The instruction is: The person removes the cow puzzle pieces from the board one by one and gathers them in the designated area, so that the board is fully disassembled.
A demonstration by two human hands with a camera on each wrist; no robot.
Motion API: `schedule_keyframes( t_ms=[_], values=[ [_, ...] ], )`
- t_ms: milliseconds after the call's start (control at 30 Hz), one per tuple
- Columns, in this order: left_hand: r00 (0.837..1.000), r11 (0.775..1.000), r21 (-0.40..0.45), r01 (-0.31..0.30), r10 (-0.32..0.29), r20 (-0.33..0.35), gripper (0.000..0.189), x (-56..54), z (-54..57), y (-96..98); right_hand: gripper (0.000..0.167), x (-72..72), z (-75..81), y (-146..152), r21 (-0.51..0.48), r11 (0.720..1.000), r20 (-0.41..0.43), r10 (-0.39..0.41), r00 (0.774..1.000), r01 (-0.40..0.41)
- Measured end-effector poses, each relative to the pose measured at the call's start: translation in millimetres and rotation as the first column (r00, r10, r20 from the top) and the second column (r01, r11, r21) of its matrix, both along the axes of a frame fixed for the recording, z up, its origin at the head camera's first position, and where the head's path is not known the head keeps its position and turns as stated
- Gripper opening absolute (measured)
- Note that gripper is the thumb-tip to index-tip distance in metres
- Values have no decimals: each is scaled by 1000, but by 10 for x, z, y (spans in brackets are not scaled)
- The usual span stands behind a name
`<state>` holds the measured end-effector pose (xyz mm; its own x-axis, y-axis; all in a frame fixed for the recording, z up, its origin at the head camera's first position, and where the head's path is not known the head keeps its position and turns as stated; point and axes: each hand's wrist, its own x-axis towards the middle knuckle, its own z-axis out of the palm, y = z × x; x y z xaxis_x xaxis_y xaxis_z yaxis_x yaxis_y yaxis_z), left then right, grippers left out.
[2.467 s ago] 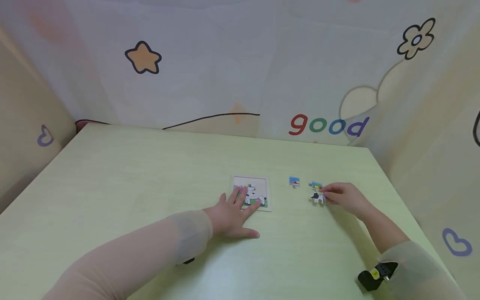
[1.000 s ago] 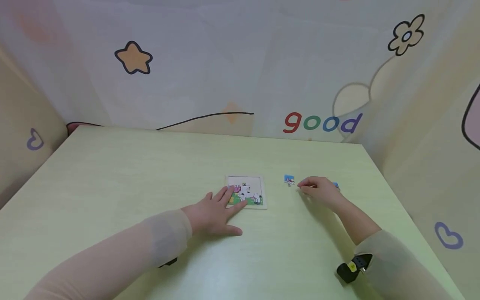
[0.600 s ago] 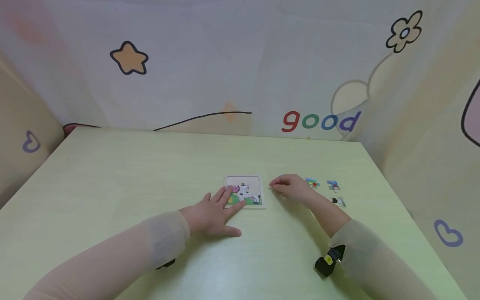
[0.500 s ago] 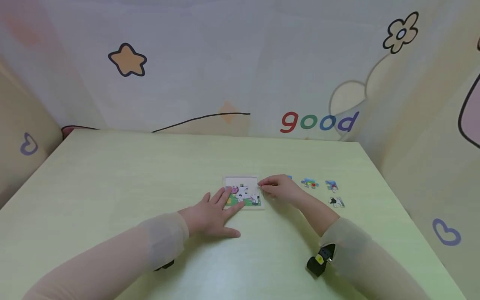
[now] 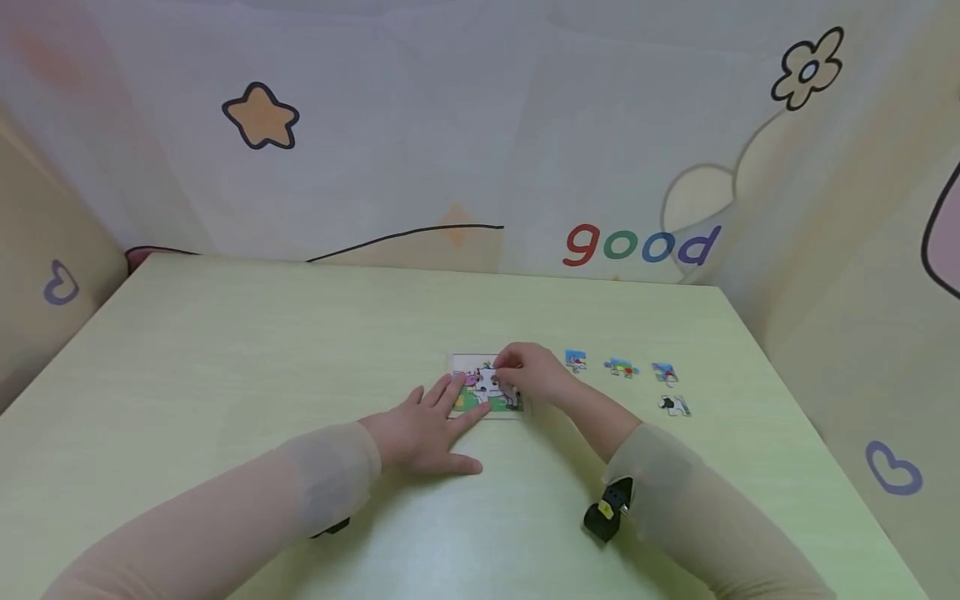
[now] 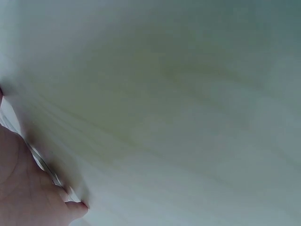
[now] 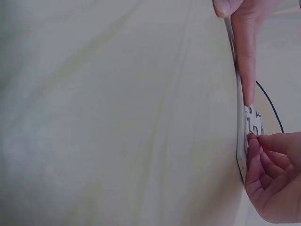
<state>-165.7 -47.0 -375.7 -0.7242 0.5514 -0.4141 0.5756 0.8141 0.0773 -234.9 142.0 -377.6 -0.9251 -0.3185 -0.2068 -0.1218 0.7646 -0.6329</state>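
A small square puzzle board (image 5: 467,361) with a cow picture lies on the table, its upper strip bare. My left hand (image 5: 423,429) rests with spread fingers on the board's left and lower part, covering some of the picture. Above the board's right side, my right hand (image 5: 534,371) pinches a puzzle piece between thumb and fingertips, right at the cow's body. Most of that piece is hidden by the fingers. In the right wrist view, the right fingertips (image 7: 254,137) meet at the white cow part (image 7: 255,123), close to a straight left finger.
Right of the board lie loose puzzle pieces: a blue one (image 5: 576,359), a blue-green one with red (image 5: 621,367), another blue one (image 5: 664,372) and a black-and-white one (image 5: 675,406). A printed cloth (image 5: 390,125) hangs behind the pale green table (image 5: 285,333).
My right hand has carried a black-and-white puzzle piece leftward from among the loose pieces to the board. The left hand has stayed on the board; the view has shifted slightly.
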Motion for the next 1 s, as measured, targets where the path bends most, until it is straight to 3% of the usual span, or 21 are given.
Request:
schedule_keyframes(
  t_ms=[300,533,833,1000],
  values=[
    [1000,1000,-16,10,-9,2,82,-25,-29,34,15,-14,15,148,-115,983,82,-138,987,146],
    [1000,1000,-12,15,-15,14,82,-33,-23,27,19,51,84,426,-138,974,123,-166,978,182],
    [1000,1000,-9,2,-2,5,83,-63,-141,11,21,104,102,811,-160,968,96,-181,979,195],
    [1000,1000,8,-4,4,0,83,-57,-137,4,22,134,88,1027,-157,970,76,-174,982,184]
  ],
)
